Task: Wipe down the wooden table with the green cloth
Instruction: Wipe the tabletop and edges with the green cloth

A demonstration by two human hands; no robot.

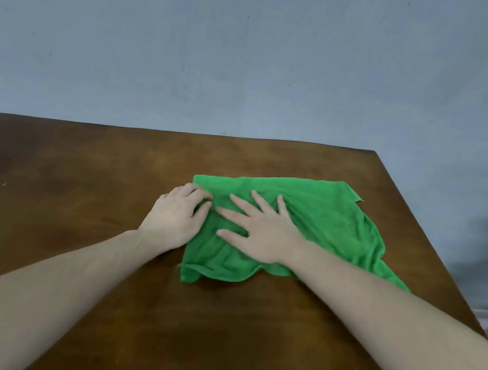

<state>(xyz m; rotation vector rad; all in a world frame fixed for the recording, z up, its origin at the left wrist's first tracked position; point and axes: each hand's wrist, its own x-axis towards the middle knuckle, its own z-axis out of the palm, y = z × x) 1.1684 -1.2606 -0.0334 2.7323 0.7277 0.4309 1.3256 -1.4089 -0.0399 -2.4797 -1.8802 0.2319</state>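
2 hands on 1 cloth, you lean over the wooden table [75,190], a broad brown top against a grey wall [258,43]. The green cloth [326,223] lies rumpled and spread toward the table's far right corner. Judged soft, light, limp: it will bunch and slide easily, so press flat rather than pinch. Your right hand [260,235] lies on it, fingers straight and splayed. Your left hand [179,211] curls its fingertips onto the cloth's left edge, gathering a fold.
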